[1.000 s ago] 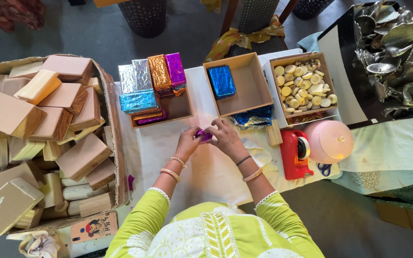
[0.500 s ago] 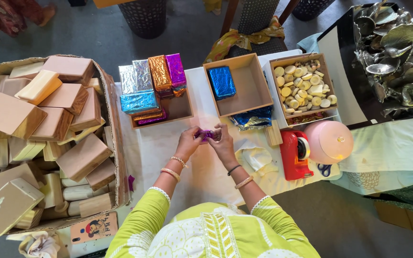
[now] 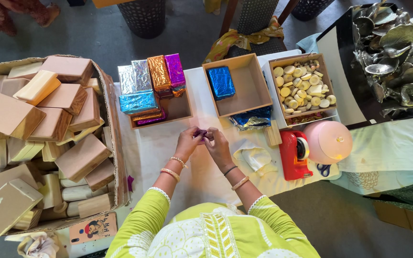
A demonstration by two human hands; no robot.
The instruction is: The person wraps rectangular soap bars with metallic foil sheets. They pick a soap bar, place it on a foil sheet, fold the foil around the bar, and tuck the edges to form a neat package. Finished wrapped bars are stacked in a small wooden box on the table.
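Observation:
Both my hands meet over the white table (image 3: 154,143), pinching one small purple foil-wrapped piece (image 3: 202,134) between the fingertips. My left hand (image 3: 190,141) holds its left side and my right hand (image 3: 217,145) holds its right side. Bangles sit on both wrists. Just beyond the hands stands a shallow wooden box (image 3: 181,109) stacked with silver, blue, orange and purple foil-wrapped blocks (image 3: 150,81). A second wooden box (image 3: 250,87) holds one blue wrapped block (image 3: 221,81).
A third box (image 3: 302,86) holds several round pale soaps. Blue foil (image 3: 253,118), a white cloth (image 3: 255,157), a red tape dispenser (image 3: 295,154) and a pink round lid (image 3: 329,141) lie to the right. A large carton (image 3: 112,114) of plain boxes stands at the left.
Both hands drew closer together around the purple piece and shifted slightly toward me; the right hand's fingers closed in on it. Nothing else moved.

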